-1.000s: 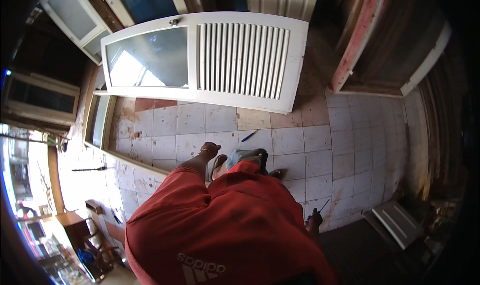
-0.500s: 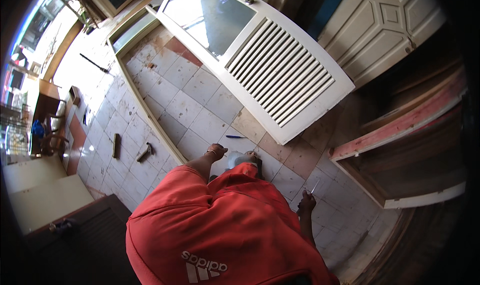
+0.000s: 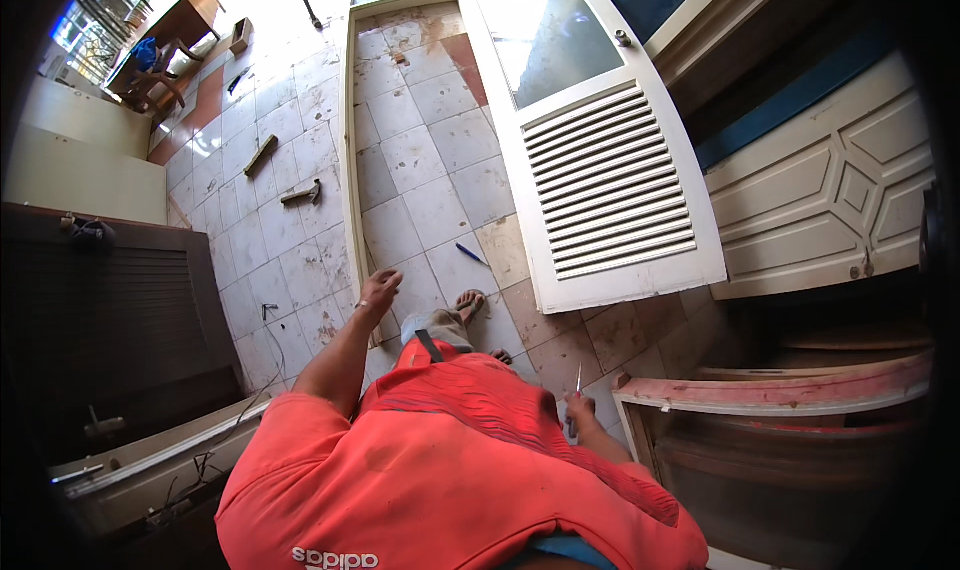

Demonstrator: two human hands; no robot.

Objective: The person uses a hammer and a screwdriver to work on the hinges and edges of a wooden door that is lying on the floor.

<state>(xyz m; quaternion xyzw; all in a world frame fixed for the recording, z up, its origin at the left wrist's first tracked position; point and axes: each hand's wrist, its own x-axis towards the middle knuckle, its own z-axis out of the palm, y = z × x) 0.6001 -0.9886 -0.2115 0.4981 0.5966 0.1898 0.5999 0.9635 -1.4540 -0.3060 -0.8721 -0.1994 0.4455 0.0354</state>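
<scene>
My right hand (image 3: pixel 580 415) is closed around the reddish handle of a screwdriver (image 3: pixel 579 378), its thin metal shaft pointing up and away from me. My left hand (image 3: pixel 380 292), with loosely bent fingers and nothing visible in them, hangs beside the near end of a long cream door frame (image 3: pixel 351 170) on the tiled floor. Ahead to the right is a white door (image 3: pixel 630 288) with a glass upper panel, slatted lower half and round knob. A slim blue pen-like object (image 3: pixel 471 254) lies on the tiles between the frame and the door.
A hammer (image 3: pixel 302 195) and a wooden block (image 3: pixel 261 156) lie left of the frame. A dark louvred door (image 3: pixel 110 310) is at the left. A pale panelled door (image 3: pixel 820 170) and a pinkish wooden frame (image 3: pixel 780 392) stand at the right. A desk (image 3: pixel 180 20) is far left.
My view has turned left, so the door and frame now appear more upright. My left arm reaches beside the frame's near end. The screwdriver stays in my right hand.
</scene>
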